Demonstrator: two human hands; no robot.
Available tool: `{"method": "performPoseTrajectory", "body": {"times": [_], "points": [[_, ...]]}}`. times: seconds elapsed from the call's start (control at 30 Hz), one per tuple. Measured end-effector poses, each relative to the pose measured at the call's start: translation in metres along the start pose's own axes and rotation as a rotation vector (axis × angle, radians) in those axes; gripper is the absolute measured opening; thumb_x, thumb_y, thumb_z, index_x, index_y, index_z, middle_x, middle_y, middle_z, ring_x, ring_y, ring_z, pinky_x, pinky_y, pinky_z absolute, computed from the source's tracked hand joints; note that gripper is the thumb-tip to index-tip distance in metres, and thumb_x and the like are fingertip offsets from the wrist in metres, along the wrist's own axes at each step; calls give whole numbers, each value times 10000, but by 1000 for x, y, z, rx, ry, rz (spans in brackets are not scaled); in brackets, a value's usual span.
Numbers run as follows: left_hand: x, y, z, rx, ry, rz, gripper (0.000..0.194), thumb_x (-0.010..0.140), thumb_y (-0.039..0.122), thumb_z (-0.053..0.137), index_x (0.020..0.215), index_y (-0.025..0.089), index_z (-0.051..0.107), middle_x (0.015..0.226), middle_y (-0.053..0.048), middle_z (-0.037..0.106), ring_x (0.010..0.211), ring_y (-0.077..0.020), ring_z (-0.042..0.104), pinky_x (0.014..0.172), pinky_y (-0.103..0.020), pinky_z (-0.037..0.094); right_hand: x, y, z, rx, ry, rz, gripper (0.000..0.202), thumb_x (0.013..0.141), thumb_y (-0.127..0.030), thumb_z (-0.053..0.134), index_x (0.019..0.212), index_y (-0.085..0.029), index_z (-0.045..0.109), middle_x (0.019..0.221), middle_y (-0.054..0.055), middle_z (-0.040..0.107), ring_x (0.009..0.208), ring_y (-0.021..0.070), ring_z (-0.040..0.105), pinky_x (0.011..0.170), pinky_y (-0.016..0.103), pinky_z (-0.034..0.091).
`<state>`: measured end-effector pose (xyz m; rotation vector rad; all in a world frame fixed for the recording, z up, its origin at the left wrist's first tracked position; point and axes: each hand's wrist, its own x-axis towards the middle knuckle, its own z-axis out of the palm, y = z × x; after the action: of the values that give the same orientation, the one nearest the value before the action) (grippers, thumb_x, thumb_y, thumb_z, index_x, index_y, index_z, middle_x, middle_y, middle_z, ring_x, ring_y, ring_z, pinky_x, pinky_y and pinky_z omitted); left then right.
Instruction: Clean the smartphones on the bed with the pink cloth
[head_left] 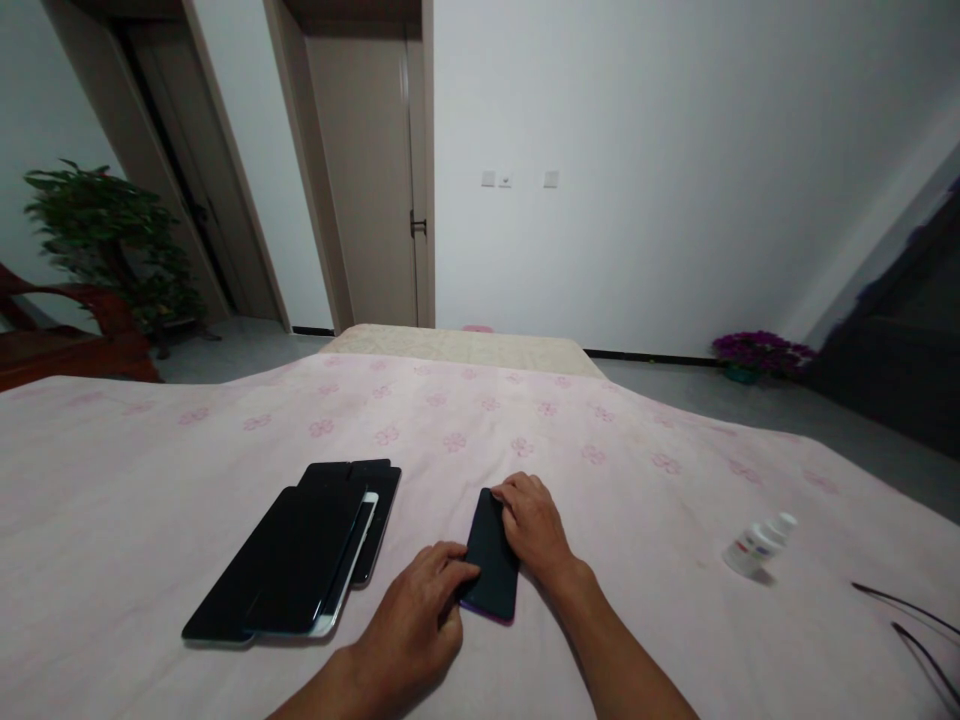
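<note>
A dark smartphone [493, 565] with a purple-tinted edge lies on the pink flowered cloth in front of me. My left hand [427, 605] grips its lower left side, fingers curled over the edge. At the upper right edge, my right hand [534, 525] is closed on the same smartphone, fingertips bent over its top corner. To the left of my left hand lies an overlapping pile of several phones [307, 550], most with black screens. One of them, a white-framed phone [327, 622], shows only along its edge because others cover it.
A small white bottle [759, 546] lies tilted at the right. Two dark cable ends [900, 602] reach in from the right edge. Beyond the cloth [487, 425] are a beige surface [457, 347], doors, a wooden chair [82, 320] and a potted plant [112, 235].
</note>
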<state>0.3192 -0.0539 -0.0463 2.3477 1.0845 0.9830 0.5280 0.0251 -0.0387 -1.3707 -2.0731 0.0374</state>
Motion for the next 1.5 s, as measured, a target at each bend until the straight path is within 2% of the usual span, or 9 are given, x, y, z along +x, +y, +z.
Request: {"method": "performPoseTrajectory", "body": {"times": [0.1, 0.3, 0.43, 0.57, 0.87, 1.1, 1.23, 1.37, 1.5], "points": [[-1, 4, 0, 33, 1, -3, 576, 688, -3, 551, 1205, 238, 628, 1247, -105, 621, 1130, -261, 601, 987, -445, 518, -1, -8, 3, 34, -52, -94, 377, 799, 28, 492, 1022, -198, 695, 1011, 73, 635, 960, 223, 526, 880, 366, 431], [1, 6, 0, 55, -8, -24, 399, 811, 108, 635, 1183, 251, 645, 1220, -93, 645, 1104, -254, 615, 954, -432, 536, -15, -20, -2, 144, -138, -254, 360, 723, 27, 514, 914, -214, 702, 935, 39, 638, 918, 210, 534, 865, 352, 431], [2, 4, 0, 54, -13, -42, 351, 850, 112, 623, 1166, 259, 661, 1199, -79, 660, 1077, -236, 630, 938, -403, 544, -17, -12, -7, 105, -49, -134, 356, 737, 38, 490, 909, -197, 694, 921, 58, 635, 905, 220, 531, 849, 358, 436], [2, 4, 0, 67, -13, -55, 369, 817, 138, 696, 1166, 254, 667, 1215, -87, 659, 1088, -256, 629, 933, -418, 545, -14, -4, -8, 36, 30, -2, 363, 766, 41, 466, 944, -183, 689, 938, 77, 633, 909, 228, 527, 843, 365, 433], [2, 2, 4, 64, -13, -70, 357, 807, 154, 729, 1145, 247, 664, 1206, -80, 665, 1083, -258, 629, 933, -414, 540, -27, -22, -12, 155, -83, -198, 293, 669, 4, 508, 802, -195, 676, 827, 40, 612, 832, 205, 525, 771, 334, 406], [1, 1, 5, 83, -5, -76, 389, 809, 167, 738, 1179, 251, 651, 1205, -80, 660, 1077, -255, 626, 923, -413, 540, -20, -9, -13, 73, 0, -60, 301, 709, 15, 477, 838, -181, 666, 864, 56, 623, 858, 208, 529, 815, 347, 395], [1, 1, 6, 78, -7, -90, 391, 805, 163, 738, 1177, 246, 652, 1204, -78, 660, 1079, -255, 624, 932, -416, 534, -22, -16, -12, 109, -29, -122, 308, 676, 9, 486, 839, -179, 669, 861, 59, 616, 860, 213, 526, 800, 346, 393], [3, 2, 4, 64, -21, -134, 386, 787, 138, 730, 1150, 251, 662, 1190, -69, 668, 1070, -255, 627, 933, -419, 531, -26, -26, -10, 174, -77, -213, 274, 614, -15, 499, 760, -190, 651, 799, 39, 597, 801, 202, 518, 728, 330, 370], [4, 2, 4, 42, -29, -140, 385, 791, 146, 727, 1156, 251, 661, 1189, -68, 669, 1069, -252, 624, 931, -409, 524, -25, -23, -10, 182, -65, -197, 235, 595, -24, 498, 702, -192, 623, 761, 32, 587, 784, 197, 514, 731, 329, 365]]}}
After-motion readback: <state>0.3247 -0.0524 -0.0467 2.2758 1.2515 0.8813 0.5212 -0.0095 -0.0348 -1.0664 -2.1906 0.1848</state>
